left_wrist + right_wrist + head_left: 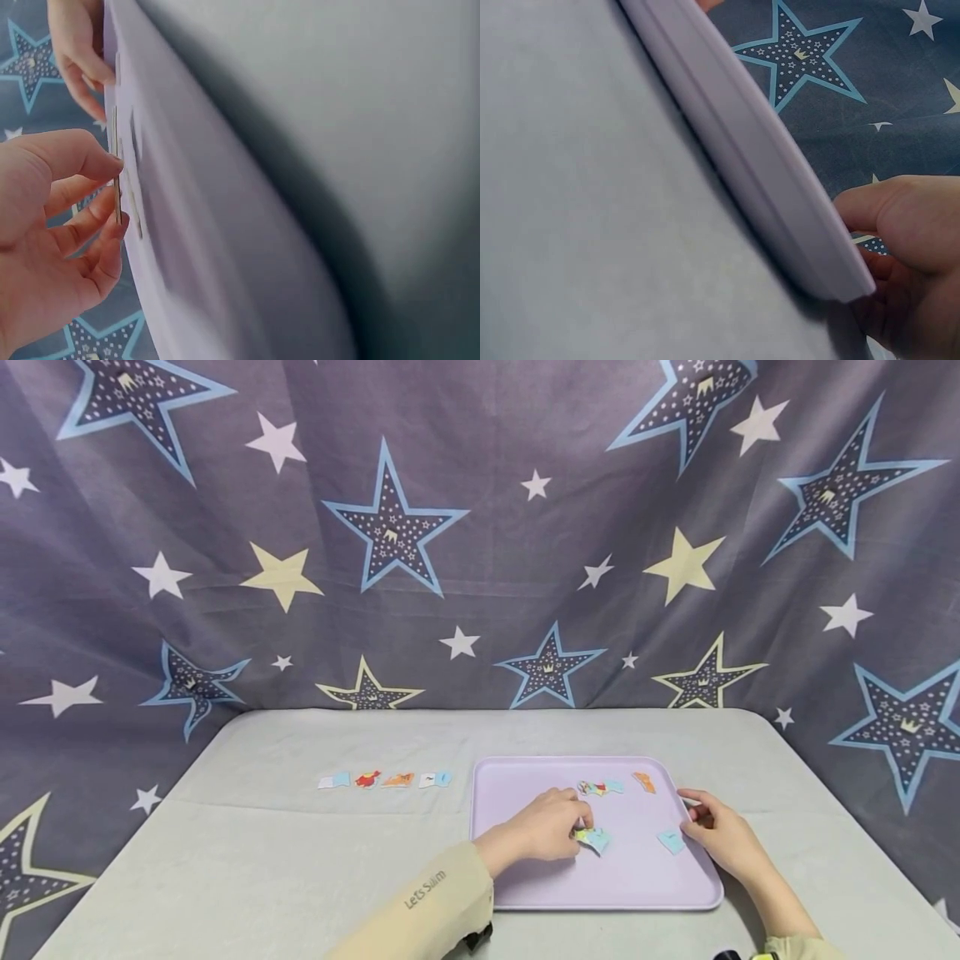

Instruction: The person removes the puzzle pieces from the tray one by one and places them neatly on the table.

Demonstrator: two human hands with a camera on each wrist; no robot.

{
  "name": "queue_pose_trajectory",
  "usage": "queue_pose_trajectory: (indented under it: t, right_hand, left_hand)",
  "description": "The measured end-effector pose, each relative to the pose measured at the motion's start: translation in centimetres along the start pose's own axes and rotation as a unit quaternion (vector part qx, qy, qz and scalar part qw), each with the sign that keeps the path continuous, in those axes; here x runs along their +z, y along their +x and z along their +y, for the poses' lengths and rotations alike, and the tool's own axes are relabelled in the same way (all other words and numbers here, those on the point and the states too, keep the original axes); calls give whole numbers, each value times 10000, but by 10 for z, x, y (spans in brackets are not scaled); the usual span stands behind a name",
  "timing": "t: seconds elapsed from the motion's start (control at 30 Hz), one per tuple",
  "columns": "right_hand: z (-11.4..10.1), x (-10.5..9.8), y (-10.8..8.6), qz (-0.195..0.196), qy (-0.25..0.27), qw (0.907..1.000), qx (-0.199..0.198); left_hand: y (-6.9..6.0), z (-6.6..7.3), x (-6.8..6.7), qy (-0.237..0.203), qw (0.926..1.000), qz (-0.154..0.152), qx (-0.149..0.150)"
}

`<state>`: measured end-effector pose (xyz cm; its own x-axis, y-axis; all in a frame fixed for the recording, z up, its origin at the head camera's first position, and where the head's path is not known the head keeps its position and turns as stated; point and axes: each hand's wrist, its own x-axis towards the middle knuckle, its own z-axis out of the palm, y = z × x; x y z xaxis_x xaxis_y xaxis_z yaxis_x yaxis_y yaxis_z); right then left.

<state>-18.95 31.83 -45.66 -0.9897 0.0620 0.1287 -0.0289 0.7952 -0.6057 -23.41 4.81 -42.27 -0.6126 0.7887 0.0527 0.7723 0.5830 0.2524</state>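
Observation:
Over the purple tray (525, 885), my left hand (546, 827) pinches a thin flat puzzle piece (118, 199) between thumb and fingertips. Beside those fingertips shows a light-blue and yellow puzzle piece (595, 840); whether it is wholly the pinched one, I cannot tell. My right hand (723, 835) holds the tray's right rim, its thumb (862, 206) against the edge and the other fingers partly hidden. Near that hand, a light-blue piece (671, 841) lies on the tray. An orange piece (644, 782) and a multicoloured piece (600, 787) lie toward the tray's back.
Left of the tray, on the grey cloth-covered table (300, 860), several picture pieces form a row: a white and blue one (334, 780), a red one (367, 779), an orange one (398, 780) and another blue-white one (435, 778). A star-patterned curtain (480, 585) hangs behind.

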Motion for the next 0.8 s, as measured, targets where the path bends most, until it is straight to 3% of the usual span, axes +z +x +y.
queue_pose_trajectory:
  t: [0.3, 0.6, 0.8]
  right_hand:
    - [0, 0, -2, -26, 64, 10000, 16]
    - [-1, -1, -2, -47, -26, 10000, 59]
    - [-1, -1, -1, -21, -2, 10000, 38]
  left_hand:
    - [-12, -17, -4, -233, 9991, 322, -135]
    - [-27, -30, -13, -549, 9956, 451, -613]
    - [-38, -43, -22, -696, 9926, 645, -756]
